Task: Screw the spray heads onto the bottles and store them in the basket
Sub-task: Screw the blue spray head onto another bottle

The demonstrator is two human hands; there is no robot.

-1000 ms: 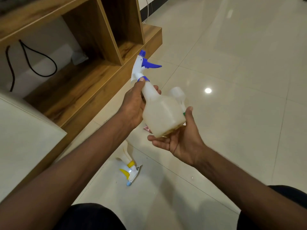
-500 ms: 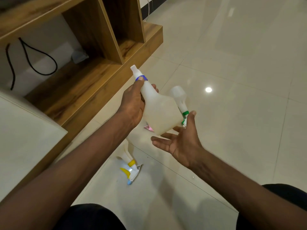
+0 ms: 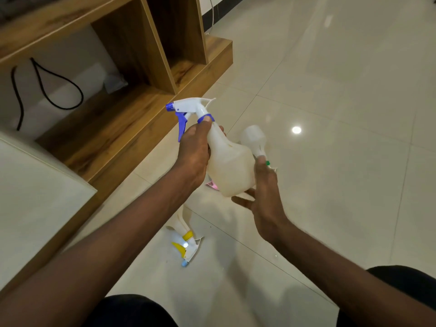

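A translucent white bottle (image 3: pixel 230 166) with a white and blue spray head (image 3: pixel 188 108) is held over the floor, tilted with the head up and to the left. My left hand (image 3: pixel 194 152) grips its neck, thumb on the blue collar. My right hand (image 3: pixel 265 194) cups the bottle's base with spread fingers. On the tiles behind it lies a second bottle (image 3: pixel 253 138) with a green collar. Below my arms lies a third bottle with a yellow-trigger spray head (image 3: pixel 186 244). A pink piece (image 3: pixel 211 184) peeks out under the held bottle. No basket is in view.
A wooden shelf unit (image 3: pixel 132 109) runs along the left, with a black cable (image 3: pixel 47 90) looped in its open bay. A pale slab (image 3: pixel 35 199) sits at the near left. My knees (image 3: pixel 132 310) are at the bottom edge. Glossy floor tiles (image 3: pixel 342 161) spread to the right.
The bottle has been turned in my hands: the blue spray head swung from pointing right, out of sight, to pointing left. My right hand let go briefly and now cups the base again.
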